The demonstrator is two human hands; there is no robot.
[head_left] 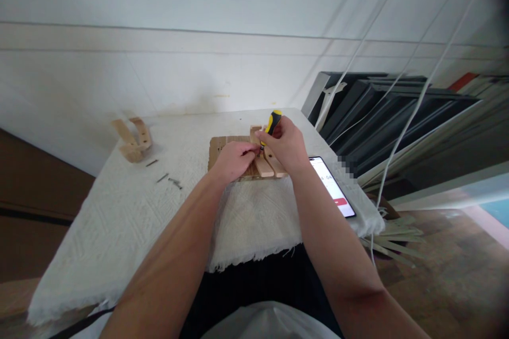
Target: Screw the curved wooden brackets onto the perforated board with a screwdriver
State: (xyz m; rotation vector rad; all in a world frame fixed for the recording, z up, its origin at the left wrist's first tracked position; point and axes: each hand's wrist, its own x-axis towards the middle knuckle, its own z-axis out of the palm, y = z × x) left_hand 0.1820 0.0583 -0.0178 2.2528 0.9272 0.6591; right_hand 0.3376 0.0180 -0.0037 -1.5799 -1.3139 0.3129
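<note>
Both forearms reach in from the bottom edge over the white textured cloth (pixel 131 212) covering the bench (pixel 59 296). Phone (pixel 333 186) lies screen-up on the cloth near the right edge, just beside the right wrist. Left hand (pixel 233 161) rests on the wooden strips (pixel 267 163), fingers curled together and pinching down at the joint; what sits under the fingertips can't be made out. Right hand (pixel 287 145), grip clamped on a yellow-and-black screwdriver (pixel 271 123), handle tilted up and away, tip down at the strips right by the left fingertips. Strips lie on a brown cardboard sheet (pixel 218 149) at the middle of the bench. A few loose screws (pixel 169 179) are scattered left of the hands, well apart from them. Farther left, near the back edge, a second wooden piece (pixel 133 140), made of curved strips. Behind the bench a white wall; dark framed panels (pixel 382 111) lean at the right, with white cables (pixel 401 132) hanging across them.
</note>
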